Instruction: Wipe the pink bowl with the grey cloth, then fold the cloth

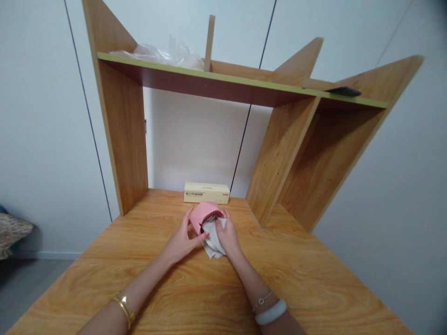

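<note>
Wooden desk: pink container held between hands, white cloth against it.

Your bare left forearm and bare right forearm reach forward, converging. Your left hand curves in a grip, thumb stretched inward; your right hand, close beside it, grips with its thumb angled forward.

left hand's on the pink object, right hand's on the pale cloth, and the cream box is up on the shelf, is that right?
Not quite: the cream box is not up on the shelf. The head view shows it on the desktop, behind the pink object. The left hand, right hand and pale cloth are as you said.
</note>
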`<move>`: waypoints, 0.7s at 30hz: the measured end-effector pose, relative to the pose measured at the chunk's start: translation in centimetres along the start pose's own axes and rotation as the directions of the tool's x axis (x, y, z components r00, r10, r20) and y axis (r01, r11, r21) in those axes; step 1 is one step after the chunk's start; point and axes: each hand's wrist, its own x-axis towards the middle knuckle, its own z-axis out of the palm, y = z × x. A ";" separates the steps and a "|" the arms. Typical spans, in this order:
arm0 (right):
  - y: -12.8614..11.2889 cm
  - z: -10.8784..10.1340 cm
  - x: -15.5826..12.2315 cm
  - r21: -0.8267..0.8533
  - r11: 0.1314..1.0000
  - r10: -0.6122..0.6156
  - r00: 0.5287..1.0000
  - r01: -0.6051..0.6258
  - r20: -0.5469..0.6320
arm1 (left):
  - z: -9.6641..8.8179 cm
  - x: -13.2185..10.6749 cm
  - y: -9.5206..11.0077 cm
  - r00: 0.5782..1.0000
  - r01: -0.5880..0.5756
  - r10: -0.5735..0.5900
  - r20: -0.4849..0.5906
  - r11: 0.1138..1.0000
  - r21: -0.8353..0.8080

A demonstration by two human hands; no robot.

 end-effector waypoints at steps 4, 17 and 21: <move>-0.1 0.3 0.0 0.046 0.999 -0.001 1.000 0.000 0.012 | 0.3 0.0 0.0 0.999 -0.022 0.026 0.038 0.995 -0.099; -2.3 -2.0 -0.2 -0.575 0.816 -0.022 0.998 0.052 0.060 | -0.6 0.1 -0.1 1.000 -0.006 0.005 0.005 0.990 0.142; -1.9 -1.8 -0.1 -0.563 0.825 -0.007 0.997 0.049 0.077 | -0.7 0.1 -0.1 1.000 -0.002 -0.001 0.015 0.983 0.183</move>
